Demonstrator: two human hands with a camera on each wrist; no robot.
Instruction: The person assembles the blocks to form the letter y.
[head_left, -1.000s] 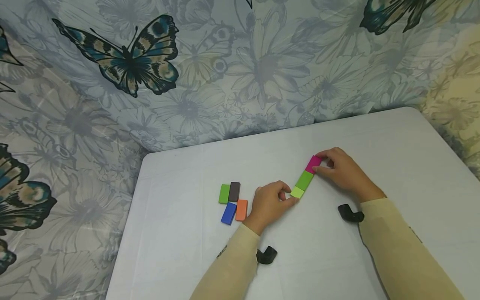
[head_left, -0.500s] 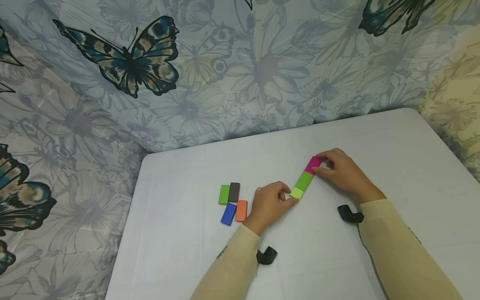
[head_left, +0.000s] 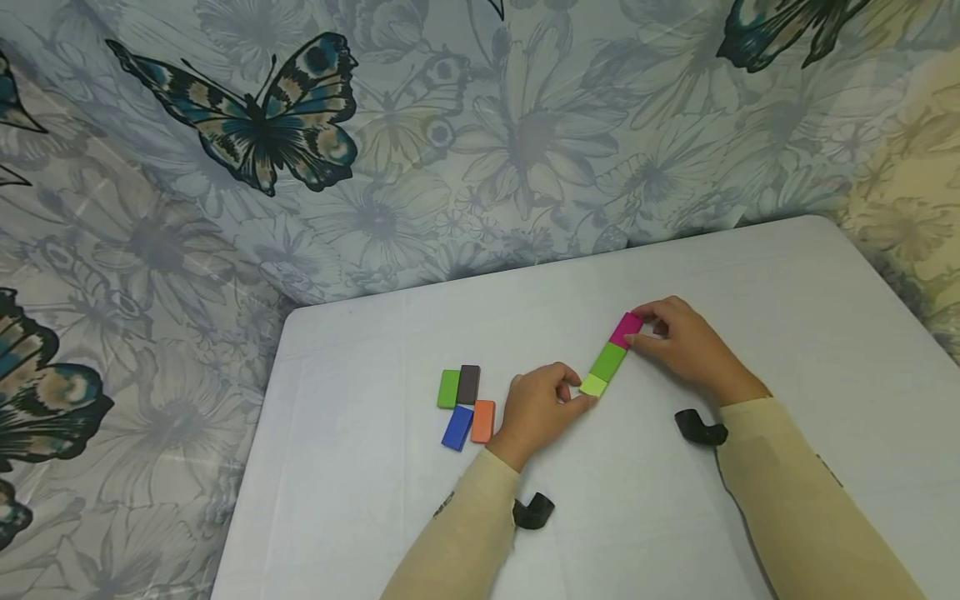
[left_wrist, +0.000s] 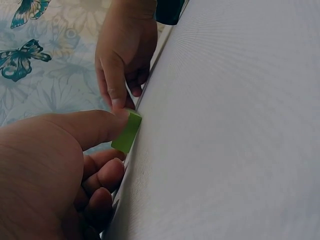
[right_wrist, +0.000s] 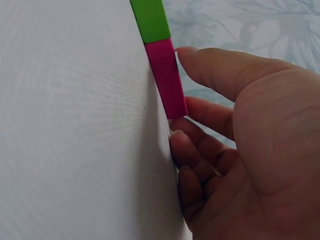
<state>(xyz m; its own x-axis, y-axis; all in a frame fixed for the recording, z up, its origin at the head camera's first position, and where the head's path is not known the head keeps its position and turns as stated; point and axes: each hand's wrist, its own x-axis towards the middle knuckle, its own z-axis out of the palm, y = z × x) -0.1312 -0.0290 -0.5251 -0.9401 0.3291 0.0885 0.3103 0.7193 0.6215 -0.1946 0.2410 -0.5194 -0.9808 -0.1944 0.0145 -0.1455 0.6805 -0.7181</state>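
Three coloured sections line up end to end in a slanting row on the white table. A magenta block (head_left: pixel 626 329) forms the far end, a green block (head_left: pixel 608 362) sits in the middle, and a shorter-looking lime-green block (head_left: pixel 593 385) is at the near end. My left hand (head_left: pixel 542 407) pinches the lime-green end between thumb and index finger. At the other end, my right hand (head_left: pixel 678 340) holds the magenta block, thumb and index finger at its side and far end. The right wrist view shows the magenta block (right_wrist: pixel 167 80) butted against the green one (right_wrist: pixel 151 20).
Left of my left hand lie a green block (head_left: pixel 448 388), a dark grey block (head_left: pixel 468 384), a blue block (head_left: pixel 457 427) and an orange block (head_left: pixel 483 421), grouped closely. The white table (head_left: pixel 360 500) meets a butterfly-patterned cloth (head_left: pixel 525 167) behind and at left.
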